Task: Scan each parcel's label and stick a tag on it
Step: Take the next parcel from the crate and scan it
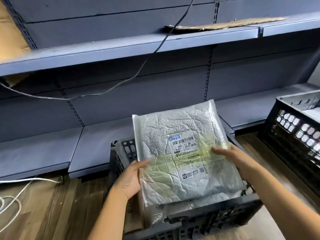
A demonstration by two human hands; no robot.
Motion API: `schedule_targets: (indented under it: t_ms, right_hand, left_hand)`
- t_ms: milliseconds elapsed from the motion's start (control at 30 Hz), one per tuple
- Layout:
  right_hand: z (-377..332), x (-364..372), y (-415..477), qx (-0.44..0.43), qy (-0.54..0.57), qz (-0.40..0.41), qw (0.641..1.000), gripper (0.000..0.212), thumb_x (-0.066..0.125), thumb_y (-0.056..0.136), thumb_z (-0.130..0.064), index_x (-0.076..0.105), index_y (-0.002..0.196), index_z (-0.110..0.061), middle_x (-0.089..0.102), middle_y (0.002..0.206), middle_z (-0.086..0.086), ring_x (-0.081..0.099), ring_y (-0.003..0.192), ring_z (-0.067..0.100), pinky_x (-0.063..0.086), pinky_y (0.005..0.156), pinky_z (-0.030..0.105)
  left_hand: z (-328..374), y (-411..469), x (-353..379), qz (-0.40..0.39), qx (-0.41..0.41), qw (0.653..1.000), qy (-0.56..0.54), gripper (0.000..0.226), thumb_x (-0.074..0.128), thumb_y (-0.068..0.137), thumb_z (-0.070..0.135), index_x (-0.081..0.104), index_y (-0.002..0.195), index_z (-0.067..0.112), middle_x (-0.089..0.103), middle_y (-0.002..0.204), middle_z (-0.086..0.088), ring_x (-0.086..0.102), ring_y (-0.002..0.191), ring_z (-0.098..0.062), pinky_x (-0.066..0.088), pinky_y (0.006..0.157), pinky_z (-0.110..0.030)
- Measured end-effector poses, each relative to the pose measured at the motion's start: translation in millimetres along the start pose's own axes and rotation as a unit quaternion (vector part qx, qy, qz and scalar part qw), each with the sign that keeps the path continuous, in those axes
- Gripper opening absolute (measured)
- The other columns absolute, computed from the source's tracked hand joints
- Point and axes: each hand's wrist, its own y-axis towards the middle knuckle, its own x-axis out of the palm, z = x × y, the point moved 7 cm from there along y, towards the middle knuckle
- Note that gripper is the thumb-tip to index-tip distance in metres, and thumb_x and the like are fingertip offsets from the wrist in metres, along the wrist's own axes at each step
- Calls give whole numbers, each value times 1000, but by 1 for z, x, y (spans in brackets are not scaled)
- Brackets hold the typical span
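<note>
Holding a flat silver parcel (pixel 183 153) by its two side edges, the person kept it face up above a dark plastic crate (pixel 121 153) on the wooden floor (pixel 52 205). The left hand (pixel 130 177) gripped the parcel's left edge, thumb on top and fingers hidden underneath. The right hand (pixel 232 158) lay along the right edge, its fingers spread flat over the top and reaching toward the label (pixel 185 149), with the rest of its grip hidden below. Both hands were closed on the parcel, neither free.

The parcel sat tilted, its far end raised toward the grey shelves (pixel 155 45), its near end low over the crate's front rim. Its wrapping looked crinkled and soft, and the printed label with its barcode faced the camera, near the middle of the top side. Beneath it, more pale wrapping showed inside the crate, probably further parcels, though how many could not be told.

As for progress, no scanner and no roll or sheet of tags appeared anywhere in view, and no added tag could be made out on this parcel. By that reading it seemed to be at the picking-up stage, with its scan and its tag both yet to come. A second dark crate (pixel 294 132) stood to the right against the lowest shelf's edge; its contents could not be made out. A cable (pixel 103 91) hung across the shelves.
</note>
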Motion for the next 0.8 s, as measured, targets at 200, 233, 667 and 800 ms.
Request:
schedule_targets:
  t_ms: [200, 233, 667, 800]
  right_hand:
    - [-63, -6, -11, 27, 58, -15, 998, 24, 66, 79, -9, 60, 102, -4, 69, 93, 19, 68, 79, 27, 56, 69, 35]
    - [-78, -7, -14, 33, 64, -20, 997, 21, 66, 77, -9, 60, 97, -5, 69, 89, 17, 68, 74, 25, 55, 68, 35]
    - [-362, -13, -99, 58, 64, 14, 996, 38, 64, 81, -38, 65, 108, -11, 69, 106, 3, 59, 100, 22, 39, 96, 38]
    - [-462, -25, -126, 41, 52, 8, 998, 30, 60, 87, -35, 65, 109, -15, 68, 110, 2, 57, 109, 22, 35, 93, 34]
  left_hand:
    - [58, -13, 25, 58, 16, 996, 69, 110, 89, 42, 56, 40, 134, 17, 43, 144, -7, 39, 134, -26, 28, 112, -53]
    - [72, -22, 33, 64, 15, 996, 63, 105, 88, 40, 57, 45, 128, 20, 46, 141, -4, 39, 133, -24, 28, 112, -52]
    - [312, -166, 163, 105, -11, 994, 34, 53, 70, 70, 31, 58, 117, 12, 67, 113, -14, 66, 101, -32, 54, 80, -44]
    - [395, -218, 213, 120, 3, 992, 35, 62, 72, 69, 33, 56, 125, 10, 65, 118, -15, 63, 107, -33, 51, 90, -49]
